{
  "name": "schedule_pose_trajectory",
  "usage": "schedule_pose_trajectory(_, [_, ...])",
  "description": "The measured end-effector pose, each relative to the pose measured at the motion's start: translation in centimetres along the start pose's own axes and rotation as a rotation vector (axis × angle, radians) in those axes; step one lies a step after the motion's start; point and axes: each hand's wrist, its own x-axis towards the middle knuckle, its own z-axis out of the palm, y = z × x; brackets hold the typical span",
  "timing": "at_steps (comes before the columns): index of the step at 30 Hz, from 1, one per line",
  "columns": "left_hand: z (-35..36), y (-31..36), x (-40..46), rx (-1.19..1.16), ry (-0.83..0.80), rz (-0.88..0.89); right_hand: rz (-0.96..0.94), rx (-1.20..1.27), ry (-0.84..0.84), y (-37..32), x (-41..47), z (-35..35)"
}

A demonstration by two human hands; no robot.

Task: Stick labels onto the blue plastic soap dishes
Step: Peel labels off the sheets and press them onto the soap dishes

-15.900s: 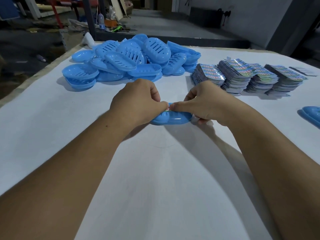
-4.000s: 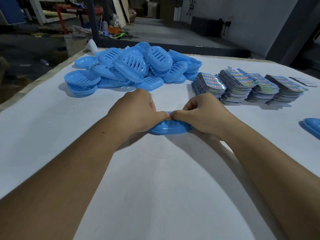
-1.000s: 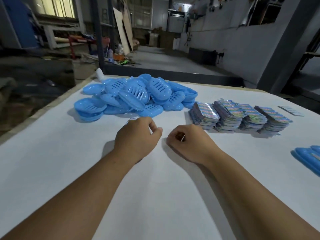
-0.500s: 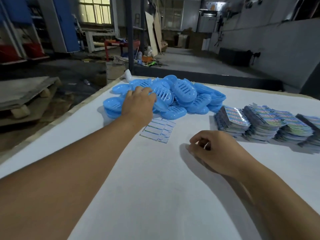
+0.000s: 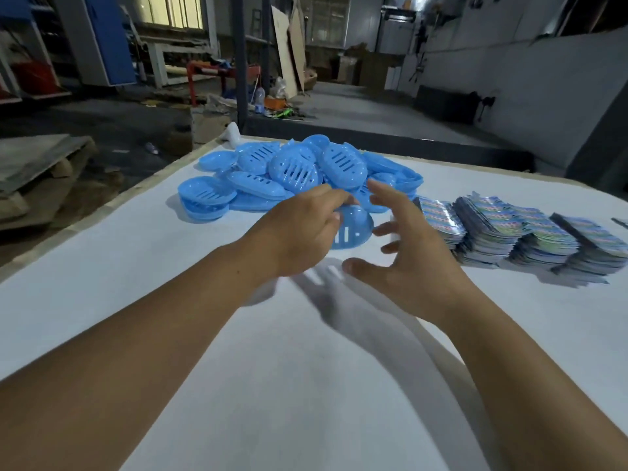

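Gripping a blue soap dish (image 5: 351,229) by its left end, the left hand (image 5: 299,232) is curling its fingers over the rim and lifting the dish clear of the white table (image 5: 142,273), so that the dish is hanging tilted with its slotted face turned toward the camera, just near of the heap. Beside it, the right hand (image 5: 404,263) is hovering with its fingers spread wide apart and straight, thumb pointing left, holding nothing; its fingertips are sitting just right of the dish's rounded end, and whether they are touching it is hard to tell through the motion blur. Both hands are casting shadows on the table surface near of them. Farther back and to the left, a pile of blue soap dishes (image 5: 292,171) is lying heaped, some with slotted undersides facing up, others stacked in each other at the pile's left edge. To the right, stacks of shiny printed labels (image 5: 509,229) are sitting in a row on the table, close behind and right of the right hand. Beyond the table's far edge, a dim workshop floor with a wooden pallet (image 5: 37,175) on the left is showing.
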Motion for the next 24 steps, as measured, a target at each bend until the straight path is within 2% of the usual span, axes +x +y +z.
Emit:
schedule_pose_trajectory(3, [0.2,0.6,-1.0,-0.277,-0.028,-0.180,-0.098,-0.068,-0.085,-0.1,-0.3,0.1])
schedule_pose_trajectory(5, [0.2,0.4,-1.4,-0.368,-0.007,-0.270,-0.099,-0.095,-0.101,-0.3,-0.3,0.1])
schedule_pose_trajectory(8, [0.4,0.2,-1.8,-0.465,0.029,-0.340,-0.091,-0.151,-0.133,-0.4,-0.2,0.1])
schedule_pose_trajectory(11, [0.9,0.1,-2.3,-0.495,0.022,-0.337,-0.076,-0.206,-0.150,-0.1,-0.2,-0.2])
schedule_pose_trajectory(16, [1.3,-0.3,-3.0,-0.373,0.002,-0.268,-0.044,-0.269,-0.179,0.1,-0.1,-0.1])
schedule_pose_trajectory(18, [1.2,-0.3,-3.1,-0.320,-0.069,-0.253,-0.002,-0.266,-0.180,0.3,-0.1,-0.1])
schedule_pose_trajectory(22, [1.1,-0.1,-3.2,0.053,-0.266,-0.068,0.140,-0.194,-0.216,1.3,-0.2,-0.8])
schedule_pose_trajectory(24, [1.1,0.2,-3.1,0.146,-0.270,-0.006,0.225,-0.088,-0.274,1.8,-0.2,-1.4])
